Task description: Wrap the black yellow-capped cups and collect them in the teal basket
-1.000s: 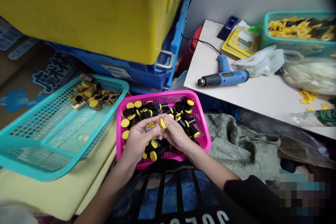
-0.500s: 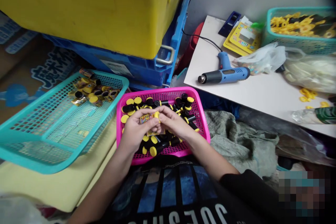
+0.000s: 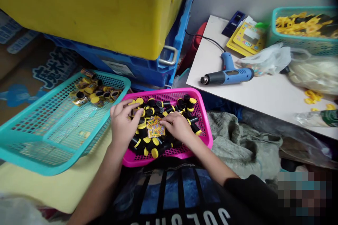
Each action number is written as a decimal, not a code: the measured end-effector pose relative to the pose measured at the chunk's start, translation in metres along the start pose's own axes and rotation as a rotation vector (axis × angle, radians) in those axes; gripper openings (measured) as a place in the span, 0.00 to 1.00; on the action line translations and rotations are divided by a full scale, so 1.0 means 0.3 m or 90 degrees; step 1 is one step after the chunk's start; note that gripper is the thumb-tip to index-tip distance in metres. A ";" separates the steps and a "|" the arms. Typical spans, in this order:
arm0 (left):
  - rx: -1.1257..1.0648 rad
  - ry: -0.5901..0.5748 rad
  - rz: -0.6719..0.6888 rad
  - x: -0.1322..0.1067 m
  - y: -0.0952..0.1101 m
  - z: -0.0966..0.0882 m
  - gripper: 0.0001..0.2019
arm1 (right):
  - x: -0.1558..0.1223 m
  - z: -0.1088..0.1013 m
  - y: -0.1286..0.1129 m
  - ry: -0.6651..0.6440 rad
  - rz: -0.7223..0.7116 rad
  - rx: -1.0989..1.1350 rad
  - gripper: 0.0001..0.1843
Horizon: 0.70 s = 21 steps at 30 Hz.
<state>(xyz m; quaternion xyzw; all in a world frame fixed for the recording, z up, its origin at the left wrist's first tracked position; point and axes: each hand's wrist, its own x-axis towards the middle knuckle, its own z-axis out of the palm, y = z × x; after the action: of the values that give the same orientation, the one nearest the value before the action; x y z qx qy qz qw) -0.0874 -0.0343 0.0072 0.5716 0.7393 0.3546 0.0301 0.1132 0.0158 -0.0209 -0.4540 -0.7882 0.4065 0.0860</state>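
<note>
On the left side of the pink basket (image 3: 208, 132), my left hand (image 3: 123, 123) has its fingers curled around a small capped cylinder with a printed wrapper (image 3: 135, 112), partly hidden by the fingers. My right hand (image 3: 179, 126) is closed at the fingertips on a printed label (image 3: 155, 127) from a small yellow patterned pile. These labels lie on top of several black cylinders with yellow caps (image 3: 155, 153), which fill the basket in a loose heap.
A teal basket (image 3: 66, 161) stands at left, with wrapped cylinders (image 3: 91, 91) at its far end. Behind are a yellow bin (image 3: 87, 10) and blue crate (image 3: 126, 66). The white table (image 3: 264, 98) carries a heat gun (image 3: 229, 76), plastic bags (image 3: 274, 58) and a basket of yellow parts (image 3: 303, 44).
My hands were together over the pink basket on a wrapped, yellow-capped cylinder. They have parted: the left moved left with it, the right dropped onto the labels, which now show.
</note>
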 end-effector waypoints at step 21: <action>-0.513 -0.165 -0.396 -0.042 0.120 -0.021 0.13 | 0.277 -0.049 0.030 -0.031 -0.031 -0.312 0.16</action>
<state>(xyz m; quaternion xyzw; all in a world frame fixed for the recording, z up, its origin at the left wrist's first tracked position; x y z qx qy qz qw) -0.0565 -0.0448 0.0276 0.3073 0.6692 0.5114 0.4430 0.0789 0.0918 -0.0370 -0.4320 -0.8759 0.2119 -0.0355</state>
